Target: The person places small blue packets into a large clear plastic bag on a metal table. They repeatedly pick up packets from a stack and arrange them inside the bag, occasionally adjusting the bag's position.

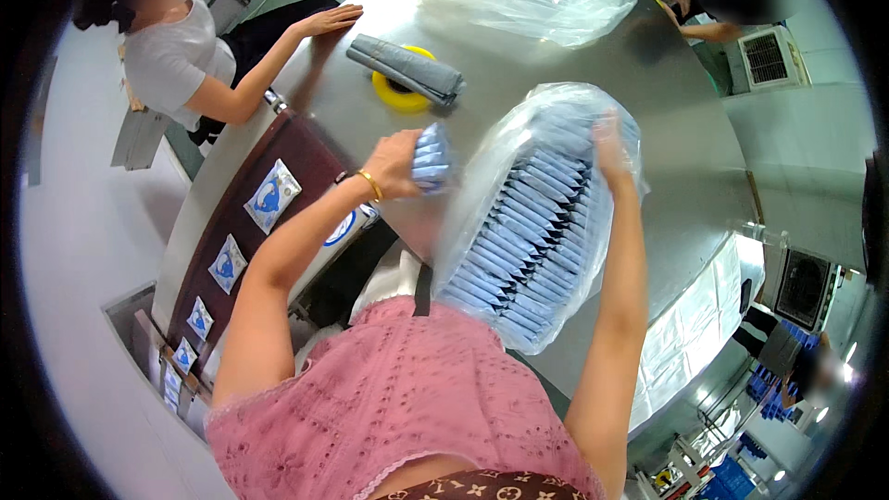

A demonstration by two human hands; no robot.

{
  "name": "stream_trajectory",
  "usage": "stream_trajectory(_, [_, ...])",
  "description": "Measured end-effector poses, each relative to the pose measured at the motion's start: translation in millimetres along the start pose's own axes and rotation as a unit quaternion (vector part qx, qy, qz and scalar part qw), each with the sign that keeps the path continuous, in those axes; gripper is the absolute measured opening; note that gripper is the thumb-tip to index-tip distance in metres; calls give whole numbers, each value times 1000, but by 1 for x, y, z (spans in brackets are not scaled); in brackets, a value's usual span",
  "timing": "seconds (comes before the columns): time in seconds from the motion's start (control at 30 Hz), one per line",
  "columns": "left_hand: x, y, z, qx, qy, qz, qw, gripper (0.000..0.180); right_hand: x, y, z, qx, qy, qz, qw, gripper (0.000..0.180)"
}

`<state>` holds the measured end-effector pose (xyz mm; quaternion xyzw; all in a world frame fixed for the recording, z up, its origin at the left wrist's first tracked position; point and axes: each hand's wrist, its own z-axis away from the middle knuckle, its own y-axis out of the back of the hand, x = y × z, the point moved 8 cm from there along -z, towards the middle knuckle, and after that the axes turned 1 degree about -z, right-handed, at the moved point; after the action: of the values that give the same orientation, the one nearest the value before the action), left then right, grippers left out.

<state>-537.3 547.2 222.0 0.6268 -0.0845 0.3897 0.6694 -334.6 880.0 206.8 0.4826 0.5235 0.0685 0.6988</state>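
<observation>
Left hand [396,163] is clenched round a small stack of blue packets [431,157]; right hand [611,143] presses fingers-spread on the clear bag of blue packets [532,222], its long axis running from near the person toward the worktop [556,65] centre.

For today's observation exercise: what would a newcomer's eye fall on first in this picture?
First, the clear bag packed with rows of blue packets, mid-table, with the right hand on its top. Next, the left hand beside it, gripping a small stack of the same packets. Then the yellow tape roll under a grey folded bundle farther back, and a belt carrying white pouches at left.
</observation>
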Motion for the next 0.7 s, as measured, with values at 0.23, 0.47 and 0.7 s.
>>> stream_trajectory(0.23, [194, -92, -70, -243, -173, 335, 894, 100, -102, 15, -43, -127, -126, -332, 926, 56])
stream_trajectory(0.47, [134, -80, -188, -53, 60, 296, 952, 78, -82, 46, -4, -37, 6, 118, 992, 40])
stream_trajectory(0.7, [112, -73, -233, -31, 128, 449, 884, 67, -64, -9, -29, 57, 186, 150, 969, 32])
